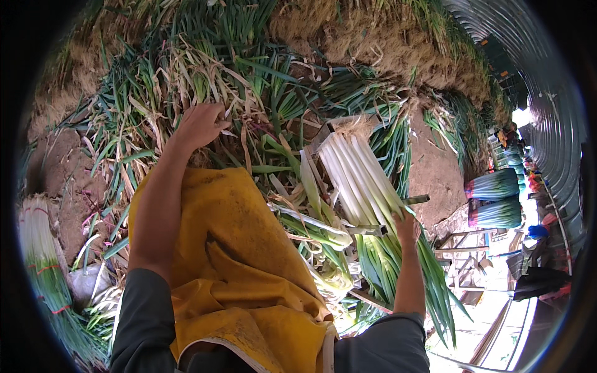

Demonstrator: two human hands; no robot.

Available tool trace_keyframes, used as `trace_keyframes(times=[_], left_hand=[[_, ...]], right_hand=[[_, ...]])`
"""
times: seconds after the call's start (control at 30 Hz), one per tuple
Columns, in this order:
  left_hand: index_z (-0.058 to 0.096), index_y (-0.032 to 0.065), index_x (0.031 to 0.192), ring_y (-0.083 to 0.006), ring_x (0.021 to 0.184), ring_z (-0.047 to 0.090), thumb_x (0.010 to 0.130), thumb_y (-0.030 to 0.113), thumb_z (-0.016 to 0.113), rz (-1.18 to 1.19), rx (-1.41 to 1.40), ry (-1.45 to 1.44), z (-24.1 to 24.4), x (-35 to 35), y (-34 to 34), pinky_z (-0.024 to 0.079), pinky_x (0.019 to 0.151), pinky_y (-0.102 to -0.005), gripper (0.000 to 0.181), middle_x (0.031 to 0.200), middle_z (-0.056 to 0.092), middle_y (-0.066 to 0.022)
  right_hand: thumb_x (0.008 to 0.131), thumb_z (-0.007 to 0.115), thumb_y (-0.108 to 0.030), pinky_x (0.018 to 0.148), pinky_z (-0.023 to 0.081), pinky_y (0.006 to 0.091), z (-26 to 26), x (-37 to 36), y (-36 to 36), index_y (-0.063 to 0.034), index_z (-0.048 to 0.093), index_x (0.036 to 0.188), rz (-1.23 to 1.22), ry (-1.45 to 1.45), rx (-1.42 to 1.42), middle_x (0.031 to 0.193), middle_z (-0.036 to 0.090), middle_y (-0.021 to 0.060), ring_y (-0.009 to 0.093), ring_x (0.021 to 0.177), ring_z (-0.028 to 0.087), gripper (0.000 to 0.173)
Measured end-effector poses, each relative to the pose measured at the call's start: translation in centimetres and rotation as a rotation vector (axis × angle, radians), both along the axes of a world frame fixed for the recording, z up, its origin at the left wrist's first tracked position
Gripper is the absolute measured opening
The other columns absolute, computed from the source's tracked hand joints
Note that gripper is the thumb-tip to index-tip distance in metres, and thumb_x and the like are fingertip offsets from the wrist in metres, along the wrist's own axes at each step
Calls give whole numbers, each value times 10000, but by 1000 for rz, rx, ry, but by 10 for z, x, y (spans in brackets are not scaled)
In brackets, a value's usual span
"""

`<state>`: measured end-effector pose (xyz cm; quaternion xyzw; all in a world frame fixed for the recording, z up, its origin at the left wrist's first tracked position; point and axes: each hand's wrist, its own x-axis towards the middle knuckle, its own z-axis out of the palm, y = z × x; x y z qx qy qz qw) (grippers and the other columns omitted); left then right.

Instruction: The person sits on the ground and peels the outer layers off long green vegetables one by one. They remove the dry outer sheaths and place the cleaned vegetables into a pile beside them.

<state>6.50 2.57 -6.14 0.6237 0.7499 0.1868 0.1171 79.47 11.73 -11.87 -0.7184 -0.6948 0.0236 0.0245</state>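
Note:
A row of trimmed leeks or large green onions (361, 179) lies on a metal rack (368, 230), with pale shafts side by side and roots at the far end. My right hand (406, 227) is at the outer right of the row, its fingers around stalks where white turns green. Green leaves hang past the rack towards me. My left hand (200, 125) is over a heap of untrimmed stalks and dry leaves (196, 77). Its fingers are curled, with a small white scrap beside them; whether it holds anything is unclear. A yellow apron (233, 242) covers my lap.
A banded onion bundle (44, 261) lies at far left beside a whitish lump (89, 282). Rooted stalks (364, 39) are piled along the back. More bundles (494, 212) stand at right, near a wooden frame (464, 261). Peeled leaves litter the soil. People are far right.

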Motion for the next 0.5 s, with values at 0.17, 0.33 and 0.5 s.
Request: trace_keyframes(times=[0.17,0.33,0.5], left_hand=[[712,15,1112,-350,894,716,1082,282,777,-15,-14,-33,19,15,8,561,835,-541,276,978,740,-160],[733,49,1182,-402,1039,757,1048,405,764,22,84,-81,25,17,20,573,881,-567,381,1067,774,-193],[712,30,1056,-387,957,759,1019,443,784,-110,335,-298,19,36,-8,578,824,-575,421,945,741,-186]], right_hand=[[1014,748,-531,980,585,560,-7,-22,29,-158,759,1434,50,-42,69,1277,794,206,451,1163,744,562],[1069,635,-609,1033,541,608,-25,6,35,-117,751,1427,102,-83,-17,1370,709,273,484,1249,682,619],[1077,726,-274,939,547,535,-11,-95,53,47,765,1117,495,31,317,1068,721,230,395,1044,693,326]])
